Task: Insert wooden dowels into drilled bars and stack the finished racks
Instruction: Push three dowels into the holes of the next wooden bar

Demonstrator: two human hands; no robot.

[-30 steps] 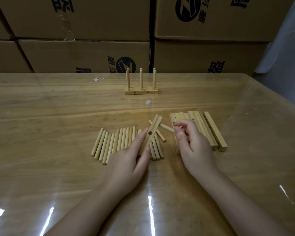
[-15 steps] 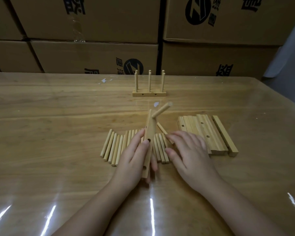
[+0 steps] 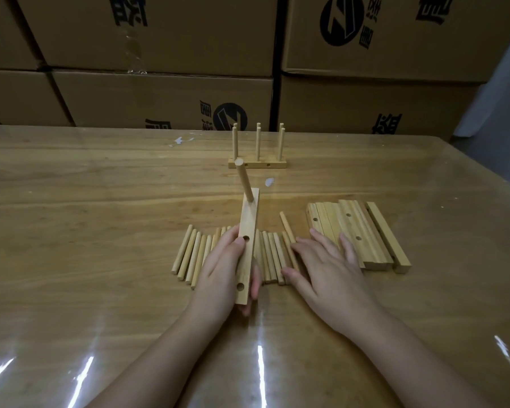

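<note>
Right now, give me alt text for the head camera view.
The left hand grips a drilled bar with one dowel inserted; the right hand lies flat on loose dowels beside spare bars. A finished rack stands behind.

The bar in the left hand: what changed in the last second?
The right hand pushed a dowel into the far hole of the bar, let go and dropped onto the loose dowels. The left hand still grips the bar. The finished rack and spare bars stayed put.

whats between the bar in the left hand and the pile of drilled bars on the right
Head view: a row of loose dowels lies there, and the right hand rests open over them.
</note>
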